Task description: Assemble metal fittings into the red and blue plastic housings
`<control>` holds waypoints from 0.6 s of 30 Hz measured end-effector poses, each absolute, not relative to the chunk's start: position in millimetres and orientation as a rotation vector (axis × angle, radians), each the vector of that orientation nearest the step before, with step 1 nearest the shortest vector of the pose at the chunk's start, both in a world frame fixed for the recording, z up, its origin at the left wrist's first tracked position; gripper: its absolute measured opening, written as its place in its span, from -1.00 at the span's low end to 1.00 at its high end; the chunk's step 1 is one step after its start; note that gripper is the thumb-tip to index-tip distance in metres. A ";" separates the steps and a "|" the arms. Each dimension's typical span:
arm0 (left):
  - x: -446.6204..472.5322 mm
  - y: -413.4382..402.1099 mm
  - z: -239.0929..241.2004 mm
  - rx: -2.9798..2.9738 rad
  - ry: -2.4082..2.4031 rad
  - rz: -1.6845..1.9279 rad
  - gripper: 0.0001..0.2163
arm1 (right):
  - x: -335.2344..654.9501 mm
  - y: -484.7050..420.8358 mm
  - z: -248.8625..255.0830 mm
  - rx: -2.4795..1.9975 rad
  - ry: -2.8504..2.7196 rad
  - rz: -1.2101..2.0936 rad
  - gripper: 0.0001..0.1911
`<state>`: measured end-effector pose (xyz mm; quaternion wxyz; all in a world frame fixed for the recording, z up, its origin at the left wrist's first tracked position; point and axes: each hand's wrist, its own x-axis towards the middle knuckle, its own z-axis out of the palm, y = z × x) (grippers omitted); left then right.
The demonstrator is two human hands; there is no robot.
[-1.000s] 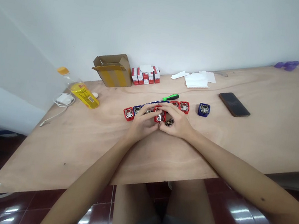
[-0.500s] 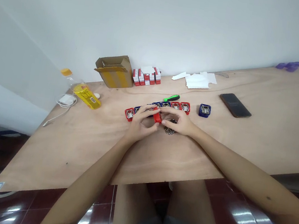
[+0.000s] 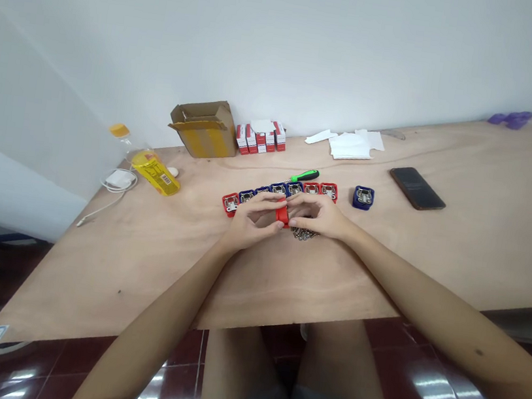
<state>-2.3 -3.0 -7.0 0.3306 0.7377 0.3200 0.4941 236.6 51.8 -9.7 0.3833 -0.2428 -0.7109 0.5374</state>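
Between the fingertips of my two hands is a small red plastic case (image 3: 282, 214). My left hand (image 3: 252, 221) grips its left side with thumb and fingers, and my right hand (image 3: 317, 216) grips its right side. Fingers hide part of the case. Behind them runs a row of red and blue cases with metal fittings, including a red one (image 3: 230, 204) at the left end and a red one (image 3: 329, 190) at the right end. A heap of small metal hardware (image 3: 303, 234) lies under my right hand, partly covered.
A green-and-black screwdriver (image 3: 305, 176) lies behind the row. A blue case (image 3: 363, 197) and a phone (image 3: 417, 188) are to the right. Further back are a cardboard box (image 3: 208, 140), small red-white boxes (image 3: 260, 139) and paper (image 3: 351, 146). A yellow-labelled bottle (image 3: 155, 171) and a white cable (image 3: 120, 180) are left.
The red case has turned slightly and shifted a little right and down, still held by both hands. More of the blue cases behind my left hand now shows.
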 end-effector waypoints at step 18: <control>-0.1 -1.8 -12.7 1.865 0.788 1.260 -0.64 | 237.4 42.5 -5.1 -0.599 -1.968 1.249 -0.63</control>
